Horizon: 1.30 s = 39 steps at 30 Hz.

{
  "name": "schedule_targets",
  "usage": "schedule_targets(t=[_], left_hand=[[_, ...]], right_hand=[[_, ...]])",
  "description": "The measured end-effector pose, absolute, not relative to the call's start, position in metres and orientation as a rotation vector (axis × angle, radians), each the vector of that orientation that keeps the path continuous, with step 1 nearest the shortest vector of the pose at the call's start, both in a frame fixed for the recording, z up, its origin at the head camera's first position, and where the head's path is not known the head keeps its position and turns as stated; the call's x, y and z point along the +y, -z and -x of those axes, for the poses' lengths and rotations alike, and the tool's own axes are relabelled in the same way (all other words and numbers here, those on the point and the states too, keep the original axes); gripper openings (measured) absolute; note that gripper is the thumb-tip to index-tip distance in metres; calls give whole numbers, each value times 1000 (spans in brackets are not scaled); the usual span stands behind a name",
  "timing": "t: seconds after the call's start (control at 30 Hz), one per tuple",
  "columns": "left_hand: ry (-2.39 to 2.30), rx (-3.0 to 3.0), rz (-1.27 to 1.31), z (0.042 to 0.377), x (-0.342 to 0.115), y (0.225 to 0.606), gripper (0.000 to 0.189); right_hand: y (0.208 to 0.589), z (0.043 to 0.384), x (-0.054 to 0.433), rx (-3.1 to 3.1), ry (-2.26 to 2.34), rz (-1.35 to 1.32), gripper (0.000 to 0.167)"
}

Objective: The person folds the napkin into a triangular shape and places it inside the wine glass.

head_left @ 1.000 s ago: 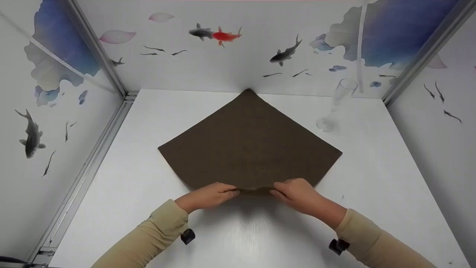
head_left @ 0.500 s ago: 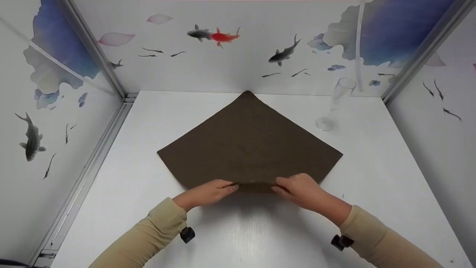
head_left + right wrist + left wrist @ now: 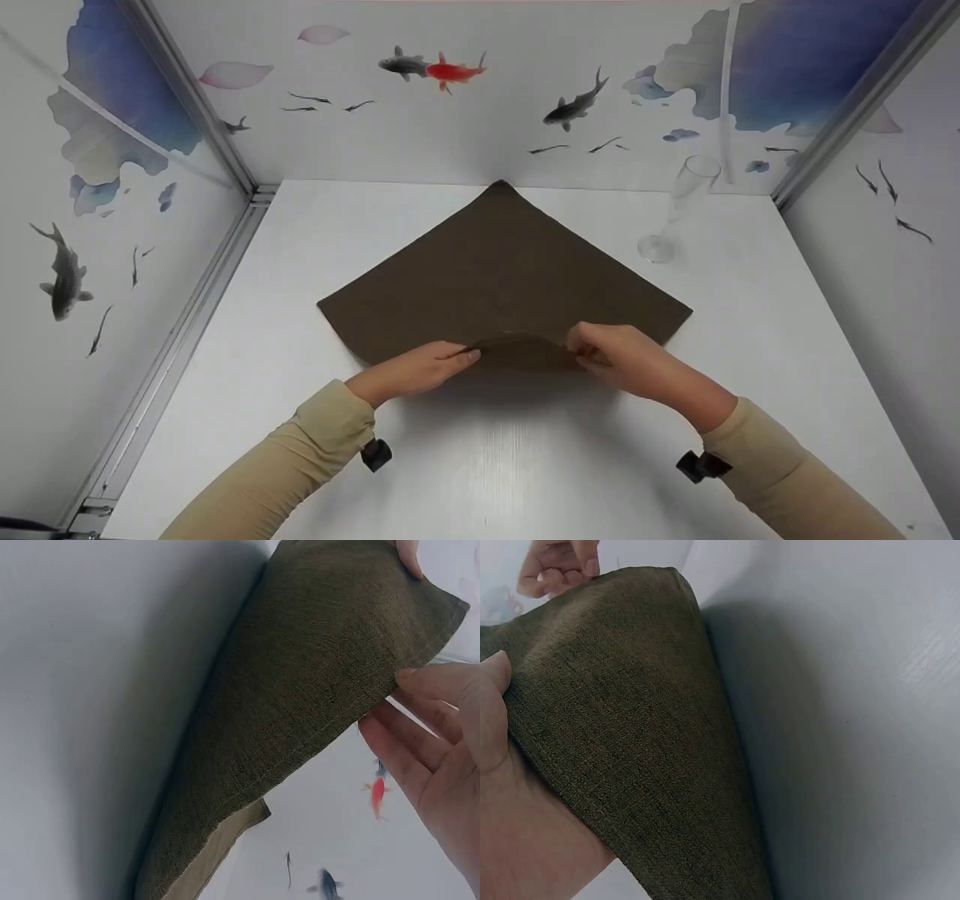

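While the near edge of a brown cloth is raised off the table, it is gripped at two places by a person's hands. By the left hand the edge is pinched between thumb and fingers, the thumb being laid on the face of the cloth that is turned toward the person. By the right hand the edge is likewise pinched, the thumb and fingertips being seen at the hem in the right wrist view. Between the two hands the fabric is bowed slightly upward, and below them its woven face is exposed; a shadow is cast beneath it. The rest of the cloth is spread diagonally on the white table, its far corner directed toward the back wall and its two side corners pointed left and right.

Both forearms are covered by tan sleeves, and a small black device is worn at each wrist. To the right of the far corner, apart from the cloth, a tall clear glass is stood on its round base. The work area is enclosed by white panels at the back and sides, decorated with dark fish, one red fish, pink petals and blue-grey washes; the panels are joined by metal rails.
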<state>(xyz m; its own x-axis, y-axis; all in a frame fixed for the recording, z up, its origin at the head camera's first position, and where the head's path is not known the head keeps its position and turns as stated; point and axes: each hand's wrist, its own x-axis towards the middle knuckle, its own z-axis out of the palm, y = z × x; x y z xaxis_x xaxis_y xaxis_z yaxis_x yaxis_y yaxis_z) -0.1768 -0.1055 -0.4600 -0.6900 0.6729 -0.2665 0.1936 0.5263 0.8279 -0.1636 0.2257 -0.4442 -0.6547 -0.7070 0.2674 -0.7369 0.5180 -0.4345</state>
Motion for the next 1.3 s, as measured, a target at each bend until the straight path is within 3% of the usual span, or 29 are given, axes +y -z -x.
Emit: schedule_targets(t=[0.23, 1.3], left_hand=[[-1059, 2213, -729, 175, -104, 452, 39], [-1089, 2234, -745, 162, -97, 420, 44]], right_hand=[[445, 161, 226, -2599, -771, -1447, 39], [428, 141, 222, -2559, -650, -1413, 45]])
